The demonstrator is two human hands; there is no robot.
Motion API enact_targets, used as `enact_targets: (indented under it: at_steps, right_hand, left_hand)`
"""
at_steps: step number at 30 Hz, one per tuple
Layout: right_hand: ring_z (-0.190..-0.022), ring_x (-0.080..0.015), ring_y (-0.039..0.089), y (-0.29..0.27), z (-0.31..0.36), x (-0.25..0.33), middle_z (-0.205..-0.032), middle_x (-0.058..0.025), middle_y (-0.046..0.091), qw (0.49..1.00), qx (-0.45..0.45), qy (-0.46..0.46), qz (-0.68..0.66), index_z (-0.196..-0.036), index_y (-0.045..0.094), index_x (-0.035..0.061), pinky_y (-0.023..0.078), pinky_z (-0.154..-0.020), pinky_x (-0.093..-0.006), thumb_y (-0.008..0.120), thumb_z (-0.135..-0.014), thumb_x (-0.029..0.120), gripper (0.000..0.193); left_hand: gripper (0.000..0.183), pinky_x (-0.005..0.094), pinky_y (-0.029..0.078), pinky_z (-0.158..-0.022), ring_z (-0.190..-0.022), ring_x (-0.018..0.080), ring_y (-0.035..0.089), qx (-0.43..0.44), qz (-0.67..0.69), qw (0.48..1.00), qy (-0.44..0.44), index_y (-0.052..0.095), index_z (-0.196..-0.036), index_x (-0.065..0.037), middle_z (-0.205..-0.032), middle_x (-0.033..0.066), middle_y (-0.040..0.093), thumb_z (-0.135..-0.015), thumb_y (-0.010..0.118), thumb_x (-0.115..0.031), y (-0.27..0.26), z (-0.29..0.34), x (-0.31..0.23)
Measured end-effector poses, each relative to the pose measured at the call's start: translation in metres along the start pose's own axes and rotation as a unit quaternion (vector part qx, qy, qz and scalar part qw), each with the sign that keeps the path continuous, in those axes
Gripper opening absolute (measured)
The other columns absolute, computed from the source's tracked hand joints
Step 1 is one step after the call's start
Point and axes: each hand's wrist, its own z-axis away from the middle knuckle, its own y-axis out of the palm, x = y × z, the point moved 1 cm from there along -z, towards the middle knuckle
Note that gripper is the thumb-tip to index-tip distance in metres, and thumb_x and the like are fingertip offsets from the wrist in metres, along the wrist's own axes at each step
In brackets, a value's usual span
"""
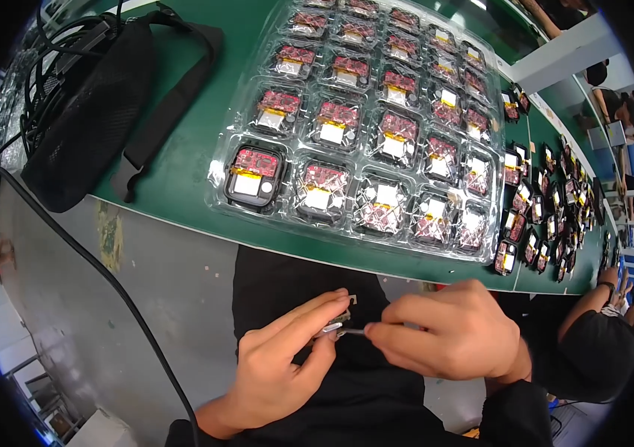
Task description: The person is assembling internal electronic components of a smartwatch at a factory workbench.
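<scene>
Over my lap, my left hand [276,369] pinches a small electronic part [337,322] between thumb and fingers. The part has a shiny metallic face, and most of it is hidden by my fingertips. My right hand [455,331] is closed around a thin metal tool [355,331], whose tip reaches the part; its exact kind cannot be made out. Beyond my hands, a clear plastic tray [218,179] rests on the green table. Its pockets carry several black-framed units with red circuit boards and white blocks, such as the near-left unit [255,177].
At the table's left lie a black mesh pouch [93,119] with a strap and bundled cables. A black cable [101,272] hangs down on my left. More loose circuit units [555,197] spread over the table at right. Another person [600,339] sits at the right.
</scene>
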Motion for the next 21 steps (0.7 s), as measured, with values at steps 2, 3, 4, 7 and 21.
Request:
enact_targets:
  at_steps: [2,3,4,7,21]
  right_hand:
    - [-0.059,-0.0080,0.056,0.001,0.001,0.003,-0.078,0.0001,0.050,0.999,0.027,-0.012,-0.015,-0.098,0.071,0.0024,0.043,-0.044,-0.0236,0.070,-0.072,0.012,0.029]
    - [-0.059,-0.0080,0.056,0.001,0.001,0.004,-0.078,0.0001,0.050,0.999,0.028,-0.010,-0.014,-0.098,0.071,0.0024,0.043,-0.044,-0.0236,0.070,-0.072,0.012,0.029]
    - [-0.059,-0.0082,0.056,0.000,0.000,0.006,-0.078,0.0000,0.050,1.000,0.009,-0.012,0.016,-0.098,0.071,0.0024,0.042,-0.044,-0.0234,0.069,-0.072,0.012,0.028]
    - [-0.059,-0.0086,0.055,-0.007,0.000,0.007,-0.078,-0.0001,0.050,0.998,-0.016,-0.014,0.055,-0.097,0.071,0.0023,0.042,-0.044,-0.0230,0.069,-0.072,0.011,0.026]
    - [-0.061,-0.0098,0.058,-0.004,-0.008,-0.001,-0.079,0.0002,0.052,0.999,0.020,-0.009,0.035,-0.096,0.070,0.0049,0.045,-0.045,-0.0250,0.069,-0.075,0.010,0.022]
  left_hand:
    - [0.040,0.0286,0.064,-0.079,-0.097,0.0212,0.075,-0.011,-0.005,1.000,0.014,0.069,-0.122,0.005,-0.123,0.0220,0.071,-0.084,0.062,0.018,-0.001,-0.001,0.000]
    - [0.040,0.0286,0.064,-0.079,-0.097,0.0212,0.075,-0.011,-0.003,1.000,0.014,0.069,-0.122,0.005,-0.123,0.0220,0.071,-0.084,0.062,0.018,-0.001,-0.002,0.000]
    - [0.040,0.0287,0.065,-0.079,-0.097,0.0213,0.075,-0.021,-0.007,1.000,0.016,0.069,-0.122,0.005,-0.123,0.0220,0.071,-0.084,0.063,0.018,-0.002,-0.003,0.001]
    - [0.040,0.0290,0.065,-0.079,-0.097,0.0214,0.075,-0.031,-0.009,0.999,0.024,0.069,-0.122,0.005,-0.122,0.0219,0.071,-0.084,0.063,0.018,-0.003,-0.006,0.000]
    - [0.043,0.0301,0.064,-0.082,-0.098,0.0230,0.076,0.013,0.034,0.999,-0.023,0.068,-0.127,0.002,-0.122,0.0201,0.071,-0.085,0.066,0.013,-0.005,-0.003,0.006]
